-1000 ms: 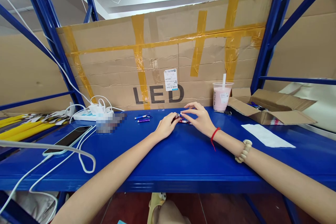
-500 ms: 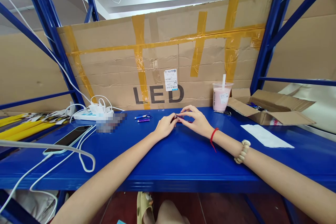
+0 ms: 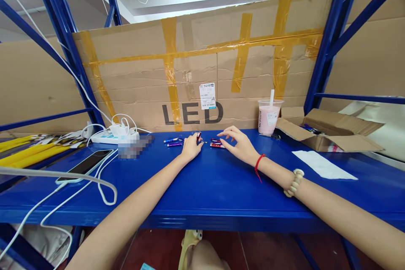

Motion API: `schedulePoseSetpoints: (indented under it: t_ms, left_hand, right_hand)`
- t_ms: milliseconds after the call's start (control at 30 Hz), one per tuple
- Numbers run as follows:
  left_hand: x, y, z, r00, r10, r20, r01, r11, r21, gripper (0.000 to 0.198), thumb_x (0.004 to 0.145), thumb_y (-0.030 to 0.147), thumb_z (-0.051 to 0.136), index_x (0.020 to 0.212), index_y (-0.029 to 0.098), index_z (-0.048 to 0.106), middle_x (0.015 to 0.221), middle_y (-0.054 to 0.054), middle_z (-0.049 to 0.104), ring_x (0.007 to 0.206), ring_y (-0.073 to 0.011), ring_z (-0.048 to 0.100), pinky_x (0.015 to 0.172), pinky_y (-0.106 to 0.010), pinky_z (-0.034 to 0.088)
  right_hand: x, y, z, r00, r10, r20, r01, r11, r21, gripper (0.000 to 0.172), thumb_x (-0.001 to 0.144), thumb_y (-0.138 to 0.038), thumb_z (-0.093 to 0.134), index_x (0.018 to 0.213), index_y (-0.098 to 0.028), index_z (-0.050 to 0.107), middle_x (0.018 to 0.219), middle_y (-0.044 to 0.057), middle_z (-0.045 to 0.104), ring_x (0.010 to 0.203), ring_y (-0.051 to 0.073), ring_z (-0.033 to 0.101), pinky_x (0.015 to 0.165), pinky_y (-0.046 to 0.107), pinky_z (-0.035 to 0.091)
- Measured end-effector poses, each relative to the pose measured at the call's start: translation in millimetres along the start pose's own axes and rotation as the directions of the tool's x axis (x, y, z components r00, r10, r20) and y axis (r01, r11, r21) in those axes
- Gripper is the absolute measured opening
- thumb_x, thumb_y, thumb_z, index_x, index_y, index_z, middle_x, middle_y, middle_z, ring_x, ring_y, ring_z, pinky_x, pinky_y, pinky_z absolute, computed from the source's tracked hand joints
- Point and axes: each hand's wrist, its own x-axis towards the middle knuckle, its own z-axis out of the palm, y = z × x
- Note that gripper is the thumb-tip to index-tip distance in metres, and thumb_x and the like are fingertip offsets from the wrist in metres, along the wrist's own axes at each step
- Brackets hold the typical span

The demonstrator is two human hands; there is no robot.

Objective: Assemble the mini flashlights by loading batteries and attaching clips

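Your left hand (image 3: pixel 191 147) is closed in a pinch, with a small dark-red tube (image 3: pixel 198 137) standing up between thumb and fingers. Your right hand (image 3: pixel 236 142) is loosely curled, thumb and index finger well apart. Picture a clock centred on the gap between your hands, twelve towards the cardboard panel (image 3: pixel 126 76) marked LED: the left hand and its tube sit at nine, the right at three. Just inside the right hand, also towards three, a bright-red tube (image 3: pixel 217 145) lies on the blue shelf (image 3: pixel 202 190), with a darker piece (image 3: pixel 215 140) just beyond it; you cannot tell from this view whether your right fingertips touch either. A tiny shiny part (image 3: pixel 205 142) lies near the centre, at about ten. Out past your left hand, towards nine, a blue tube (image 3: pixel 171 140) with a metallic end lies just beyond a purple tube (image 3: pixel 174 144). Farther out, a white power strip (image 3: pixel 103 137) is at nine and a phone (image 3: pixel 87 166) nearer eight. At two stands a lidded cup (image 3: pixel 268 120) of pink drink with a straw; towards three, a cardboard box (image 3: pixel 313 143) has its flaps spread, and a white sheet (image 3: pixel 325 165) lies flat nearer four.
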Motion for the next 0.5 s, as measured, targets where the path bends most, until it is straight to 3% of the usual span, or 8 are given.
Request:
schedulePoseSetpoints:
  t_ms: [233,500]
  left_hand:
    - [-3.5,5.2,-3.1,0.992,0.109,0.062,-0.111,0.993,0.042,0.016,0.072,0.009,0.061,0.073,0.019,0.049,0.084,-0.001,0.066,0.083,-0.0206,0.059,0.075,-0.030,0.041]
    - [-7.8,16.5,-7.2,0.981,0.195,0.004,-0.195,0.980,0.023,0.011,0.076,0.020,0.061,0.073,0.019,0.050,0.074,0.001,0.059,0.078,-0.0179,0.054,0.070,-0.029,0.039]
  right_hand:
    - [0.3,0.5,-1.0,1.000,0.010,0.006,-0.010,1.000,0.001,0.019,0.081,-0.025,0.052,0.094,-0.022,0.065,0.090,0.004,0.056,0.071,0.013,0.056,0.060,0.025,0.046]
    - [1.0,0.9,-0.8,0.998,0.005,0.059,-0.004,1.000,-0.007,0.018,0.081,-0.028,0.053,0.093,-0.022,0.065,0.087,0.004,0.061,0.080,0.017,0.057,0.063,0.027,0.047]
